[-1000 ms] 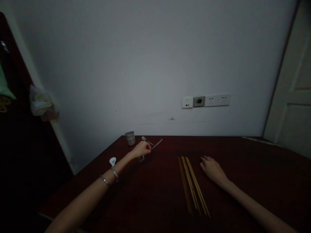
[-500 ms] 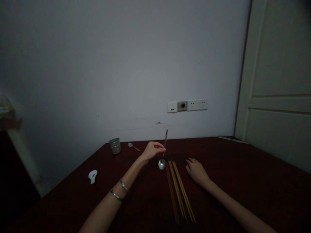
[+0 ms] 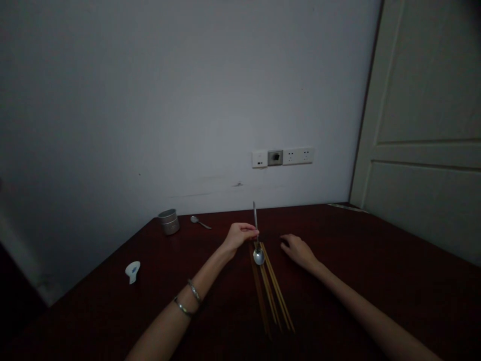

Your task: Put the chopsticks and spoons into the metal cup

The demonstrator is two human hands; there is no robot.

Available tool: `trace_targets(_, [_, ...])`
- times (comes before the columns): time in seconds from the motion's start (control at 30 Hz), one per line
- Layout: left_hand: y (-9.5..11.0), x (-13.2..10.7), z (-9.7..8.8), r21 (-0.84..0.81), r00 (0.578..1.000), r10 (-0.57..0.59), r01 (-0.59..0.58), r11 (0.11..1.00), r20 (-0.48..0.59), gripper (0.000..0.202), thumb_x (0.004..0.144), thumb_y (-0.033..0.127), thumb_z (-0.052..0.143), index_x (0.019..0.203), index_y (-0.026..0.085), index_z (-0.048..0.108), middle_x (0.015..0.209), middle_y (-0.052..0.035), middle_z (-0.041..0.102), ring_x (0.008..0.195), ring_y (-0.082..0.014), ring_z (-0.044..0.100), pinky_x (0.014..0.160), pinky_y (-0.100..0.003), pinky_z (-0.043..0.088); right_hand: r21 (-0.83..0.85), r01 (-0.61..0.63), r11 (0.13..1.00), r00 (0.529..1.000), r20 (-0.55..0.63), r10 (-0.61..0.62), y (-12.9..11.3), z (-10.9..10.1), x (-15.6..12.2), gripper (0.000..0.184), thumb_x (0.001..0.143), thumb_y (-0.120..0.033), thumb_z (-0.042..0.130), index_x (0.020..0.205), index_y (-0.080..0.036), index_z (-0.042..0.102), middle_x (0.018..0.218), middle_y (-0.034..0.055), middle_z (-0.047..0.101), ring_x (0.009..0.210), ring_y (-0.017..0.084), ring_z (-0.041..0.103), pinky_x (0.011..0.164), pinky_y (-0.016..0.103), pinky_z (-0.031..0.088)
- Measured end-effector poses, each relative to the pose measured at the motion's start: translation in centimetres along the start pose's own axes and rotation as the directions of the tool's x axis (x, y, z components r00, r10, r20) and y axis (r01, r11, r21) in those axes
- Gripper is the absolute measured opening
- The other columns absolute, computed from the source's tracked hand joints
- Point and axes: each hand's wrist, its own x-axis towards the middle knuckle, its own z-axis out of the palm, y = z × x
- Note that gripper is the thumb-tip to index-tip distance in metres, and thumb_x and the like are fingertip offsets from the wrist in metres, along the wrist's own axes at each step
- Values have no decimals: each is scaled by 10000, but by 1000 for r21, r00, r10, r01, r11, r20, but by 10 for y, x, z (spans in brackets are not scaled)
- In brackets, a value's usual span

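My left hand [image 3: 239, 235] pinches the handle of a metal spoon [image 3: 257, 240] and holds it upright, bowl down. The spoon's bowl hangs just above the far ends of several wooden chopsticks [image 3: 271, 291] that lie side by side on the dark red table [image 3: 356, 260]. My right hand [image 3: 298, 249] rests palm down on the table just right of the chopsticks, fingers stretched out, holding nothing. Two bracelets sit on my left wrist.
A small metal cup [image 3: 169, 222] and a second spoon [image 3: 199, 221] stand at the table's far left by the wall. A white ceramic spoon [image 3: 132, 270] lies near the left edge. Wall sockets [image 3: 281, 157] and a door [image 3: 428, 125] are behind.
My left hand lifted the spoon from near the cup, carried it right and turned it upright over the chopsticks. The view swung right. My right hand stayed flat.
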Motion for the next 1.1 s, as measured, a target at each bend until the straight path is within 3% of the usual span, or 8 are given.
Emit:
trace_targets(0.13, [-2,-2,4,-54,999,-43,44,998,15,244,508,231,756,673,91,643,624,-46,632,570,-104,571,629,-248,454,339,15,941,992,-121,28,-18,-28,16,274,756,-252,488,942,-124,641,945,96,660,886,187,609,809,289,458])
trace_targets(0.23, [-3,-5,8,-36,999,-36,36,999,4,220,514,213,747,666,92,643,612,-37,626,565,-99,562,617,-236,445,623,-55,780,992,-58,116,-47,-45,23,276,749,-289,509,910,-96,623,769,84,671,642,156,637,542,243,512])
trace_targets(0.3, [-4,-7,12,-20,1000,-29,29,999,1,204,519,208,738,661,96,643,606,-30,623,560,-98,555,610,-235,441,693,-49,720,995,-29,96,-66,-51,25,262,715,-298,558,858,-90,629,711,73,665,562,138,624,462,212,496])
trace_targets(0.47, [-7,-8,14,-10,1000,-19,19,1000,0,195,512,202,737,646,98,641,612,-31,623,570,-104,556,610,-240,434,635,-60,771,995,-21,95,-94,-57,22,166,665,-243,592,700,-95,658,491,24,615,405,104,557,364,171,442])
trace_targets(0.7, [-13,-5,10,7,1000,-17,17,1000,-10,187,533,206,726,665,99,647,636,-42,630,586,-112,566,631,-252,444,590,-48,806,997,-26,78,-102,-65,15,203,695,-276,566,746,-112,674,554,41,652,426,100,565,381,157,422])
trace_targets(0.83, [-14,-6,12,13,1000,-26,26,1000,-11,170,537,197,718,655,100,644,636,-47,632,596,-122,571,620,-254,447,349,58,935,992,-123,-16,-106,-68,11,248,684,-365,596,730,-137,683,613,59,665,532,136,603,503,198,436])
trace_targets(0.93, [-15,-7,15,20,1000,-24,24,1000,1,139,543,182,703,635,100,640,611,-39,624,581,-118,562,607,-251,443,139,63,988,985,-165,-39,-108,-69,10,194,667,-328,612,695,-150,685,693,79,676,672,167,620,617,220,425])
trace_targets(1.1, [-18,-8,18,46,1000,-23,23,999,2,130,542,184,691,623,102,630,578,-21,604,546,-104,538,589,-243,432,74,-12,997,991,-132,22,-109,-67,10,199,674,-305,584,751,-154,689,758,95,674,746,183,615,634,224,405])
